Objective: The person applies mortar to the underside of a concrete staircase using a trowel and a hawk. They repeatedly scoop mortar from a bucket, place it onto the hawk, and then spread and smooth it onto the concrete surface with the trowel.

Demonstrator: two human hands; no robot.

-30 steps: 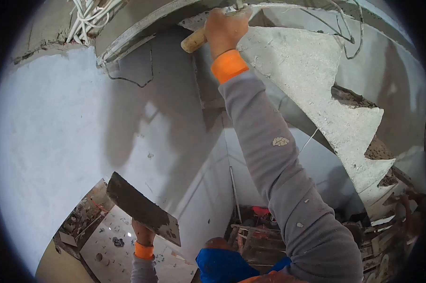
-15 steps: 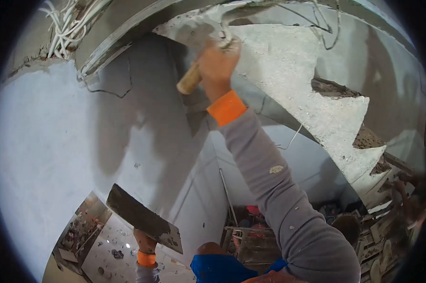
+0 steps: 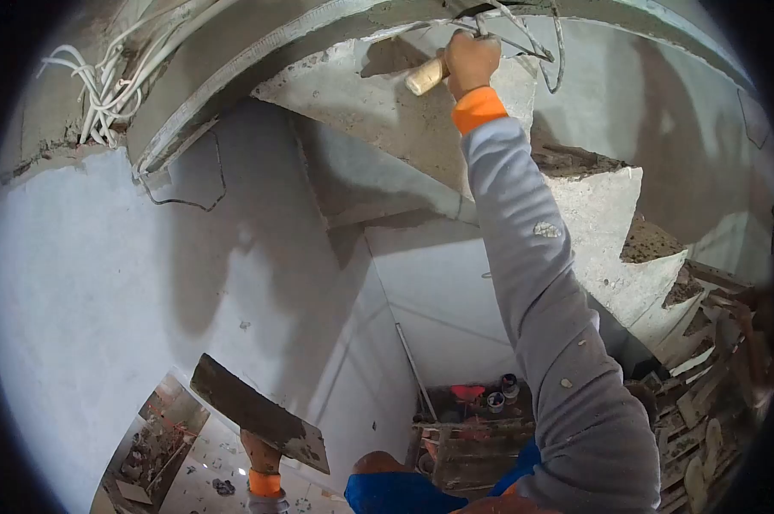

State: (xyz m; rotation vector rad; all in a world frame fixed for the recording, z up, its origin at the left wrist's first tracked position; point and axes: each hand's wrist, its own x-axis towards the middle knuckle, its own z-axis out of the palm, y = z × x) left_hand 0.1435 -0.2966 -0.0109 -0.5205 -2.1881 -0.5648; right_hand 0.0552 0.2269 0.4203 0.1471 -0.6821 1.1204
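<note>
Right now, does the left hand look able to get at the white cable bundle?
Probably not: the left hand is low and taken up by the flat board, while the white cables hang high above. Nothing visible blocks the space between, so freeing the hand might help.

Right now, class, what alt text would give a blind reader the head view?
A person's raised right hand holds a wooden-handled tool by a rough concrete staircase; lower down, the left hand holds a smeared flat board.

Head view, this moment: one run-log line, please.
left hand: holding flat board, low | right hand: gripping wooden handle, raised | right side: stepped concrete
</note>
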